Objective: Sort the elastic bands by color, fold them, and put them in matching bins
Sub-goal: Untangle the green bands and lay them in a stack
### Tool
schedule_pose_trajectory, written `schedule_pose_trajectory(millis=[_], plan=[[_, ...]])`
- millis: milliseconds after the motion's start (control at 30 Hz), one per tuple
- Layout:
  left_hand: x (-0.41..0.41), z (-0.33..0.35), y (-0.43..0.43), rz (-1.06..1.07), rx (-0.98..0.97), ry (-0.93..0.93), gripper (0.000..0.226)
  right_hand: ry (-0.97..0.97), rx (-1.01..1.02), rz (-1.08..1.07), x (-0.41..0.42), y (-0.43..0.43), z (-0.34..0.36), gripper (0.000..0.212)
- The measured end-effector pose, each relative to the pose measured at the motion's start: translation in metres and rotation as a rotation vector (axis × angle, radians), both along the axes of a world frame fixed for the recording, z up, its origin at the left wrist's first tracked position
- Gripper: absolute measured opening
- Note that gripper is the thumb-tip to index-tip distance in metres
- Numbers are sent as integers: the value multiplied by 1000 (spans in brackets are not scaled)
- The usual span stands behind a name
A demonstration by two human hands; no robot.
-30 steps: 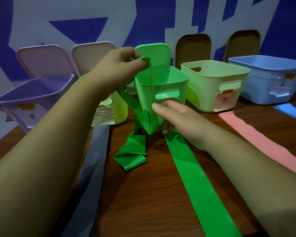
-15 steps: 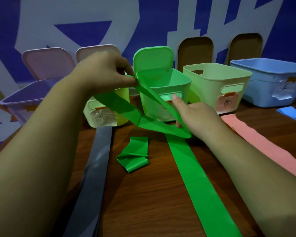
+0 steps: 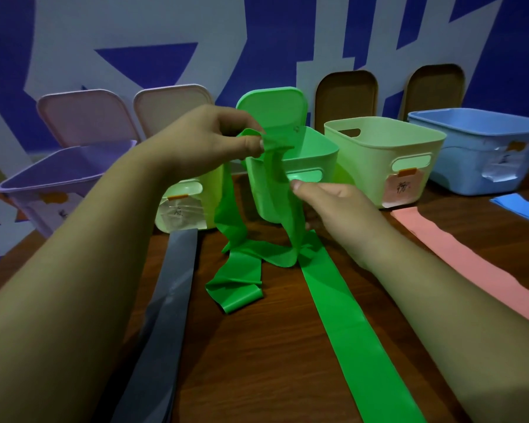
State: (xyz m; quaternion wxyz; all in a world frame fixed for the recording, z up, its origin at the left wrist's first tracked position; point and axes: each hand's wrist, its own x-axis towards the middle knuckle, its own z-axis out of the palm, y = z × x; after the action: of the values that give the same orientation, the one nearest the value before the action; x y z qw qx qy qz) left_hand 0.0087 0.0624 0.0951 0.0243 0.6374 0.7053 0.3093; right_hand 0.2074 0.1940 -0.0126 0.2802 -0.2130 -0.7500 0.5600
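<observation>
Green elastic band (image 3: 348, 325), flat rubbery strip, 1 item: upper end pinched between the thumb and curled fingers of the left hand (image 3: 202, 141), raised in front of the green plastic bin (image 3: 315, 154). From that pinch 2 lengths hang down, 1 to the left of the bin and 1 across its front face, meeting in a crumple on the brown wooden table (image 3: 257, 370). A short folded end lies flat just left of the crumple, and the long remainder runs straight along the table toward the near edge. Right hand (image 3: 339, 209): thumb tip against the front length at the level of the bin's handle slot, fingers curled behind the strip, gripping it. The bin is open, with a green plastic lid (image 3: 272, 108) upright behind it. Row of bins, left to right: purple plastic bin (image 3: 58, 175), yellow-green plastic bin (image 3: 190, 206), the green one, pale green plastic bin (image 3: 385, 154), light blue plastic bin (image 3: 477, 148), several with taped labels. Flat on the table: grey elastic band (image 3: 168, 300) left of the green strip, pink elastic band (image 3: 458, 261) to its right, blue elastic band (image 3: 519, 206) near the blue bin.
</observation>
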Motion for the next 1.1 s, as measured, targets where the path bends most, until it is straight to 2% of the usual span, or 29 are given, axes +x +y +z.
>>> schedule_pose_trajectory(millis=[100,167,300,467,600,667,767,833,933,1100], plan=[[4,-2,4,-60,-42,-38,25,-15,93,-37,-1,2,-1,38],[9,-4,7,-73,-92,-45,30,44,119,-13,2,1,2,33],[16,-8,13,-44,-157,19,30,214,88,23,6,2,2,14],[17,-11,19,2,-169,49,21,321,42,-23,3,8,-1,15],[18,-3,14,-25,-241,60,36,329,47,-84,3,11,-1,10],[20,1,10,-74,-285,-4,41,330,41,-106,2,12,-1,8],[27,7,6,-112,-250,-114,32,315,46,-120,1,12,-2,8],[35,8,8,-78,-219,-54,22,299,60,-122,1,11,-2,8],[41,5,16,-8,-202,100,20,293,71,-131,1,11,-2,7],[45,5,17,39,-140,108,6,292,86,-127,1,11,-2,10]])
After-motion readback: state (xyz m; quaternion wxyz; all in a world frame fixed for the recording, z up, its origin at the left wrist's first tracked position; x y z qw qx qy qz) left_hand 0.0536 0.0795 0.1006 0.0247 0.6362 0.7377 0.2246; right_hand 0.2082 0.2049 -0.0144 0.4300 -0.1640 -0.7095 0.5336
